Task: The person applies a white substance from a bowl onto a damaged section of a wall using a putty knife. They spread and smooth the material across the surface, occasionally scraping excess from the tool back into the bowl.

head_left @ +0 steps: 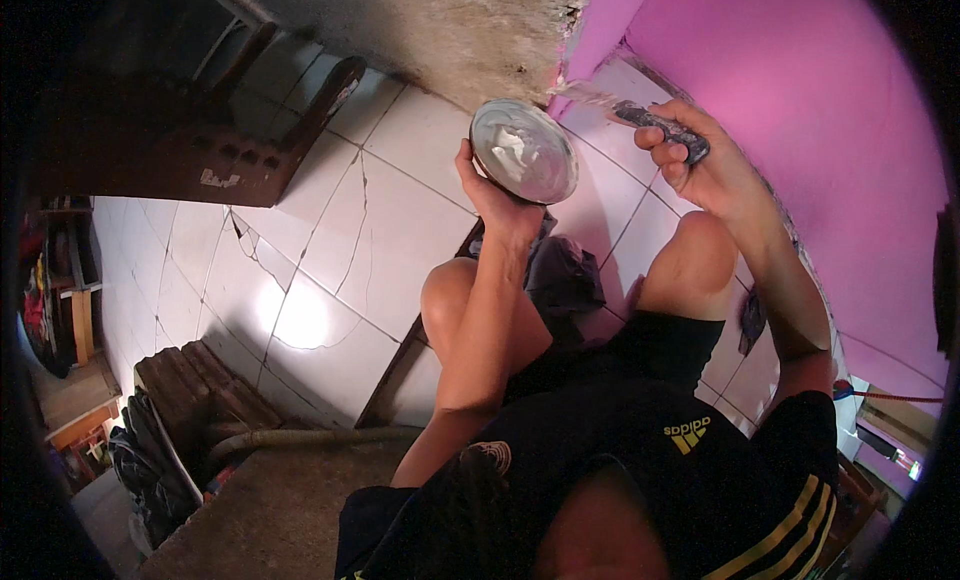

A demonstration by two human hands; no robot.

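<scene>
My left hand [503, 208] supports a round, shallow dish [553, 170] from below and at its near left rim. A smear of white paste [515, 152] lies inside the dish. In my right hand [690, 145] is a putty knife [660, 126], its dark handle spotted with paste and my fingers wrapped around it. The pale, smeared blade points left, at the corner where a pink wall [780, 130] meets a rough, unpainted wall [450, 40]. Whether the blade touches that corner I cannot tell.
Around my feet are white floor tiles [400, 230], some cracked. A black plastic bag [562, 275] sits between my knees. Dark wooden furniture [240, 175] stands at the far left, with a brown ridged object [205, 385] and backpack [150, 460] nearer me.
</scene>
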